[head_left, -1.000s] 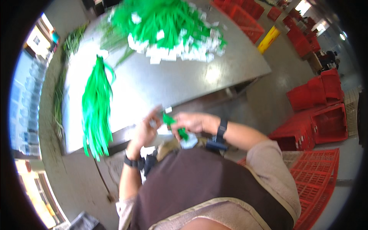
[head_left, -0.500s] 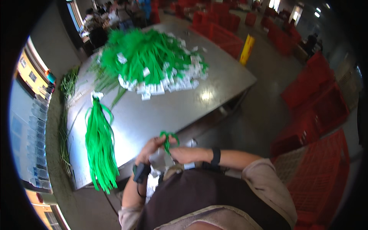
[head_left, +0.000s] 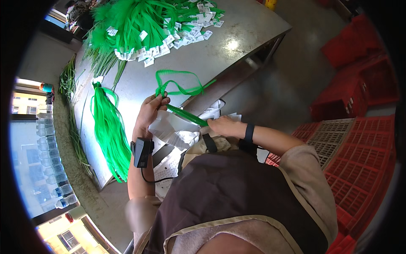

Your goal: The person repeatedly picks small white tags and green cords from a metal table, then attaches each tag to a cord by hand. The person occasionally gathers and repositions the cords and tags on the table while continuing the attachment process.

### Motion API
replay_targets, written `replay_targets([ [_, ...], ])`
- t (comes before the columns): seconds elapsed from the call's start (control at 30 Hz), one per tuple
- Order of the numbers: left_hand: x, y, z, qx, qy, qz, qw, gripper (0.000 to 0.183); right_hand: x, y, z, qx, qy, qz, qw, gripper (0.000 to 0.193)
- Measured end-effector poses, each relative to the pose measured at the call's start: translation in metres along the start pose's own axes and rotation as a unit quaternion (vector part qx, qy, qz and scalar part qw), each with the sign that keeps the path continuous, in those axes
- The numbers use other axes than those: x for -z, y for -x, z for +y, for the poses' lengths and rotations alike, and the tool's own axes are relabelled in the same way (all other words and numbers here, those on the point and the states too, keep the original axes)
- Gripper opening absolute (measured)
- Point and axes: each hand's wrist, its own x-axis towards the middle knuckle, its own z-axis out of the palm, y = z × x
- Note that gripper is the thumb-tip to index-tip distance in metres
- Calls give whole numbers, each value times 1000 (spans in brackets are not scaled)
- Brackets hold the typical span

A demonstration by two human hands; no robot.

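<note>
A green mesh net strip [head_left: 185,114] is stretched between my two hands, just off the near edge of the metal table. My left hand [head_left: 149,112] pinches it at a gathered spot, and a loose loop of mesh stands up above the fingers. My right hand [head_left: 226,125] is closed on the strip's other end, lower and to the right. Left of my hands, a long bundle of green mesh nets [head_left: 108,127] with a white top lies on the table and hangs over its edge. White sheets [head_left: 175,127] sit below my hands, partly behind the strip.
The metal table [head_left: 245,36] carries a big heap of green mesh nets [head_left: 144,21] with white tags [head_left: 163,50]. Green stalks [head_left: 69,80] lie along the left ledge. Plastic bottles [head_left: 50,148] line the window. Red crates [head_left: 351,161] stand to my right.
My hands were close together around the bunched mesh; now they are apart, with the strip drawn out between them and a loop opened above. The view has tipped down toward my lap.
</note>
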Motion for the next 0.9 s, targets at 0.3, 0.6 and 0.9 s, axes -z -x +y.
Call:
replay_targets([
  [0.3,-12,12,0,-27,2,77,997,19,-50,21,41,-45,-99,-2,994,20],
  [0.6,-10,19,-6,-78,-9,27,997,17,-58,19,54,-98,-53,-51,993,21],
  [0.9,-31,26,-45,-129,-561,-61,815,19,113,26,-18,160,-57,284,944,84],
])
